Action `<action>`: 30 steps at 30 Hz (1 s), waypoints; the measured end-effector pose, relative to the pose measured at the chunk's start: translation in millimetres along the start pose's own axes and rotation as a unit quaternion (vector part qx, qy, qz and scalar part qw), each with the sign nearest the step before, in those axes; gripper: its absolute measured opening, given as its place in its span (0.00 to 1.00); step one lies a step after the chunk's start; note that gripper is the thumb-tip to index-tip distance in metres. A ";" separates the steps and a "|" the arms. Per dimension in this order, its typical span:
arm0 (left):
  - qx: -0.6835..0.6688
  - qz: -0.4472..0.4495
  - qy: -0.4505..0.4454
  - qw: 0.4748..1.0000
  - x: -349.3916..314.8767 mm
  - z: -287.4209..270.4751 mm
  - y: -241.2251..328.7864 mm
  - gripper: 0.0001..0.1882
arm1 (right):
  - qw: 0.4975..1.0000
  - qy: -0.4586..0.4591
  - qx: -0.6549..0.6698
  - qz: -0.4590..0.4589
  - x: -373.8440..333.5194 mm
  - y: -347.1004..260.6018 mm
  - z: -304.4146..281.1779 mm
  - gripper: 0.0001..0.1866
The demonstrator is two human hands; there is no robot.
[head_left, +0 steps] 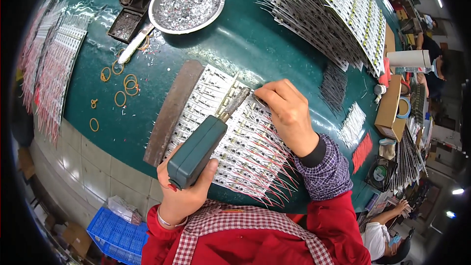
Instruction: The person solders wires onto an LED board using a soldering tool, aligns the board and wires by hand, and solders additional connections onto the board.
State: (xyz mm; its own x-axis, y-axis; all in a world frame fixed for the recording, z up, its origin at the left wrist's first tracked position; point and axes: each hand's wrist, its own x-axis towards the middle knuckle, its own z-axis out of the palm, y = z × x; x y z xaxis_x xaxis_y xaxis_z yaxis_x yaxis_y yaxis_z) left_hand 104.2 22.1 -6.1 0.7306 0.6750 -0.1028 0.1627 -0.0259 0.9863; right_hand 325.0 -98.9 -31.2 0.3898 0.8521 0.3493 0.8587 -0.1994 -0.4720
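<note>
My left hand is wrapped round a green soldering gun. The gun's metal tip reaches up and right over a white panel of small circuit boards. At the panel's far right corner my right hand is closed in a pinch beside that tip. What its fingertips hold is too small to make out. Thin red and white wires stick out along the panel's right and near side. A flat, rusty metal bar lies along the panel's left edge.
A metal bowl of silvery bits stands far left beside a black soldering stand. Rubber bands lie nearby. Stacked wired panels rise far right. Bundles of black, white and red wires lie at right.
</note>
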 end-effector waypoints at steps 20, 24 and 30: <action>0.008 -0.019 -0.033 0.999 -17.2 -13.9 -3.8 0.23 | 1.000 0.000 -0.016 0.006 0.4 -2.6 0.0 0.16; 0.041 0.033 0.033 0.998 -11.4 -8.2 -2.5 0.11 | 0.999 0.033 -0.015 0.012 4.1 -3.5 -9.7 0.15; 0.040 0.025 0.036 0.998 -13.3 -10.9 -2.4 0.11 | 0.995 0.019 0.089 0.044 12.8 -20.6 -19.3 0.12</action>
State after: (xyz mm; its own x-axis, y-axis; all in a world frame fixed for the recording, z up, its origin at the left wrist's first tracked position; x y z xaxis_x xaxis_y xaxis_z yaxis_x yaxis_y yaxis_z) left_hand 86.9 21.2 -5.7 0.6897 0.7229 -0.0403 0.1805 -0.1177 0.9765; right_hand 318.8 -93.2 -1.4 0.4758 0.8154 0.3297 0.7500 -0.1802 -0.6364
